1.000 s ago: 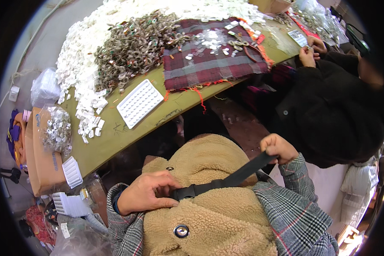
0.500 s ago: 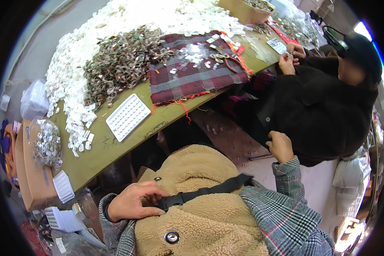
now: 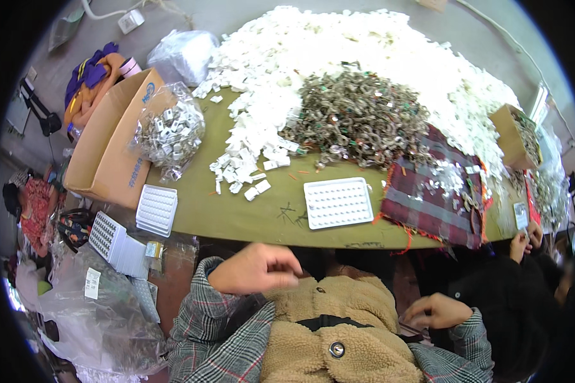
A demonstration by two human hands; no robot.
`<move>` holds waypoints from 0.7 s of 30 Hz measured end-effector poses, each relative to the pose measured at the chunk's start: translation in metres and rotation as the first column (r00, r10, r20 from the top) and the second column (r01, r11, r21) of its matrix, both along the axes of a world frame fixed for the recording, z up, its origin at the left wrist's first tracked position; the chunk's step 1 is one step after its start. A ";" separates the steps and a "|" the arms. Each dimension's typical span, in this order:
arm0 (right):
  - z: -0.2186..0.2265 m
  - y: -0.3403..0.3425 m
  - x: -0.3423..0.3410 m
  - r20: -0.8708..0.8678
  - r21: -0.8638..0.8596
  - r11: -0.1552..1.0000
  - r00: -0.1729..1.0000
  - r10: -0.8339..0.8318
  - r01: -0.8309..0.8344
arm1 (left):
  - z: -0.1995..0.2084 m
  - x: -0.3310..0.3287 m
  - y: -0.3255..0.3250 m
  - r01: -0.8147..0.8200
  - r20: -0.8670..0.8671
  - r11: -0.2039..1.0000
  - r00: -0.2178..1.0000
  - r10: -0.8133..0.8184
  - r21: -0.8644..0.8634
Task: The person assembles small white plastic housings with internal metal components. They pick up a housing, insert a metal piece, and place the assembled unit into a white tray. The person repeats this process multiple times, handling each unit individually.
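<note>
My left hand (image 3: 255, 268) hovers just off the table's near edge, over my lap. Its fingers are loosely bent and slightly apart, with nothing in them. Over on the right side of my lap is my right hand (image 3: 437, 311), its fingers relaxed, apart and holding nothing visible. A black strap (image 3: 329, 321) lies across the tan fleece garment (image 3: 370, 305) on my lap, touched by neither hand. Beyond my hands, a white tray with rows of round cavities (image 3: 338, 203) rests by the edge of the olive table (image 3: 236, 220).
Heaped on the table are small white plastic pieces (image 3: 262, 83) and greyish-brown parts (image 3: 364, 118). A plaid cloth (image 3: 421, 198) carries loose pieces. Leftward stand a cardboard box (image 3: 108, 153), a bag of parts (image 3: 172, 137) and stacked trays (image 3: 156, 209). A co-worker's hands (image 3: 524, 241) are at right.
My left hand has let go of the black strap and risen off my lap. My right hand has come in from the co-worker's side. The view has swung left.
</note>
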State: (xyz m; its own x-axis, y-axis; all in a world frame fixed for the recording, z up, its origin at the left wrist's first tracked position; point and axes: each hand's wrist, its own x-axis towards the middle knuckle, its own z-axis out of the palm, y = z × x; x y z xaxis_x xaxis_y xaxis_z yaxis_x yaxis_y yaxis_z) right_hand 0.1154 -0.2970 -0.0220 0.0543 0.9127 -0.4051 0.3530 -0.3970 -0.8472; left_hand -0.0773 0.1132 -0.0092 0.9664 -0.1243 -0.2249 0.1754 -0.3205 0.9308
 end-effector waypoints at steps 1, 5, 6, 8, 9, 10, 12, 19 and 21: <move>0.010 0.016 0.005 -0.011 -0.053 0.986 0.987 -0.160 0.159 | -0.002 0.004 0.006 -0.214 0.036 0.976 0.977 0.212 0.042; 0.016 0.106 -0.002 0.193 0.122 0.989 0.975 -0.107 0.085 | -0.023 0.033 0.025 -0.745 0.498 0.478 0.667 0.554 0.466; 0.010 0.131 -0.007 0.298 0.210 0.977 0.954 -0.017 -0.048 | -0.029 0.039 0.029 -0.738 0.514 0.424 0.671 0.534 0.524; -0.006 0.177 -0.022 0.293 0.316 0.944 0.956 -0.002 -0.095 | -0.039 0.052 0.036 -0.729 0.557 0.340 0.678 0.480 0.594; -0.013 0.195 -0.030 0.182 0.445 0.892 0.983 0.000 -0.082 | -0.042 0.054 0.038 -0.698 0.517 0.355 0.707 0.482 0.622; -0.018 0.207 -0.036 0.092 0.521 0.851 0.996 0.019 -0.065 | -0.045 0.056 0.038 -0.695 0.518 0.373 0.712 0.475 0.614; -0.019 0.216 -0.038 -0.143 0.496 0.868 0.984 0.102 -0.018 | -0.044 0.053 0.039 -0.674 0.481 0.420 0.733 0.481 0.607; 0.025 0.214 0.018 0.298 0.438 0.899 0.942 -0.156 0.010 | -0.044 0.044 0.030 -0.748 0.207 0.646 0.615 0.761 -0.150; 0.034 0.231 0.036 0.555 0.417 0.906 0.809 -0.192 -0.071 | -0.053 0.049 0.023 -0.695 0.095 0.579 0.602 0.793 -0.426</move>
